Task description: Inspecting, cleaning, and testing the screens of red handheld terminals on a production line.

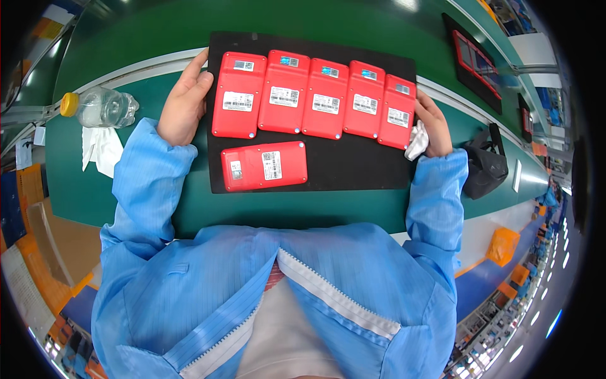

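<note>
A black board (360,165) lies level in front of me, with both of my hands at its sides. My left hand (184,104) grips its left edge, thumb toward the top. At the right edge my right hand (435,129) holds the board, and a crumpled white tissue (416,141) is tucked by its palm. Across the board's far part stands a row of several red handheld devices (283,117), lying face down with labelled backs showing. Below the row, at the near left, one more red device (291,165) lies sideways. My fingers under the board are hidden.
A clear plastic jar with a yellow lid (101,106) lies on the green table (69,170) at left, above white paper (101,149). A black pouch (485,167) sits at right. Beyond a metal rail, another black board with red devices (476,62) rests on a green surface.
</note>
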Demonstrator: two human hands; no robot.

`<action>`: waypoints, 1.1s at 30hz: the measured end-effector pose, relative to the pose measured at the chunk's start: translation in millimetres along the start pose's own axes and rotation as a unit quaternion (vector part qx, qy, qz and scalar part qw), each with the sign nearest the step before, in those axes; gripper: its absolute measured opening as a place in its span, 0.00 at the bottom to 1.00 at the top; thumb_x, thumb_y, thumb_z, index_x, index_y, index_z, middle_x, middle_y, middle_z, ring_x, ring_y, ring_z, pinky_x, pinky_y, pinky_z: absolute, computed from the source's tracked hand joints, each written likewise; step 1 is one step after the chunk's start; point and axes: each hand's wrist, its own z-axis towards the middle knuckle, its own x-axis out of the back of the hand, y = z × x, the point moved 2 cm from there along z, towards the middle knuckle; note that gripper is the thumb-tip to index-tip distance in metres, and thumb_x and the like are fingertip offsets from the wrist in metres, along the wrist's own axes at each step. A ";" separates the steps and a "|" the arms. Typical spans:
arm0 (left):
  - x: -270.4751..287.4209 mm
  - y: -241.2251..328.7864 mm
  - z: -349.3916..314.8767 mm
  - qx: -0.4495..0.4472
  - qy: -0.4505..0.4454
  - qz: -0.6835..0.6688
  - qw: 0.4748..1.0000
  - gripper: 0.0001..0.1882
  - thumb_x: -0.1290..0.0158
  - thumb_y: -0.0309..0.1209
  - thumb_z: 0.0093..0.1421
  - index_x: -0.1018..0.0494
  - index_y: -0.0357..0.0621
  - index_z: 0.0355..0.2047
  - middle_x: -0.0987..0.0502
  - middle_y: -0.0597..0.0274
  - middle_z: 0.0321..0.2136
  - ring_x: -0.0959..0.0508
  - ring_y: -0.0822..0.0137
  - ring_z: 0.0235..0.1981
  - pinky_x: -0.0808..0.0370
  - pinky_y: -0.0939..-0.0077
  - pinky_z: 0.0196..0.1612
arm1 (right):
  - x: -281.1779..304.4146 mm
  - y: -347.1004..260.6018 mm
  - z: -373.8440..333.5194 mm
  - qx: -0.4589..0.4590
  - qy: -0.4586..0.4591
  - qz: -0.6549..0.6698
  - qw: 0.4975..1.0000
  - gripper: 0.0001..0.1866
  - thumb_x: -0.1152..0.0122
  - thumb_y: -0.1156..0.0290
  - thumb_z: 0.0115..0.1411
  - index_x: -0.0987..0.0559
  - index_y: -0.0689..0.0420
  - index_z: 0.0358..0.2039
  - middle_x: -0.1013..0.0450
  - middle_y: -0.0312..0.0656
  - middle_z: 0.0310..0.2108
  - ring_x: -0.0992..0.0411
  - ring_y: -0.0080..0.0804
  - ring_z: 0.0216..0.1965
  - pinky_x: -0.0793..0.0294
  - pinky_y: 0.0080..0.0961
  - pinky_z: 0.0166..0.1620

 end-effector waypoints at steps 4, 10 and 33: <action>4.1 -5.2 0.5 -0.018 -0.014 -0.016 1.000 0.29 0.61 0.35 0.74 0.53 0.47 0.72 0.29 0.57 0.58 0.27 0.68 0.57 0.26 0.72 0.57 | 6.5 9.3 -3.4 0.046 -0.022 0.066 0.997 0.19 0.51 0.74 0.70 0.33 0.63 0.60 0.25 0.45 0.51 0.24 0.30 0.50 0.22 0.29 0.53; 5.6 -7.2 1.1 -0.020 -0.030 -0.025 0.999 0.29 0.61 0.34 0.74 0.52 0.45 0.72 0.27 0.57 0.55 0.27 0.69 0.57 0.26 0.73 0.57 | 16.5 15.2 -1.3 0.051 -0.026 0.054 0.997 0.20 0.52 0.75 0.70 0.35 0.62 0.61 0.24 0.46 0.48 0.22 0.31 0.47 0.20 0.30 0.50; -11.5 -23.7 -91.8 -0.289 -0.044 0.571 0.767 0.61 0.30 0.51 0.47 0.55 0.39 0.71 0.54 0.43 0.70 0.53 0.39 0.71 0.50 0.48 0.70 | 18.8 17.9 0.9 0.092 -0.040 0.018 0.995 0.25 0.55 0.85 0.65 0.39 0.62 0.63 0.27 0.54 0.55 0.23 0.38 0.52 0.20 0.33 0.52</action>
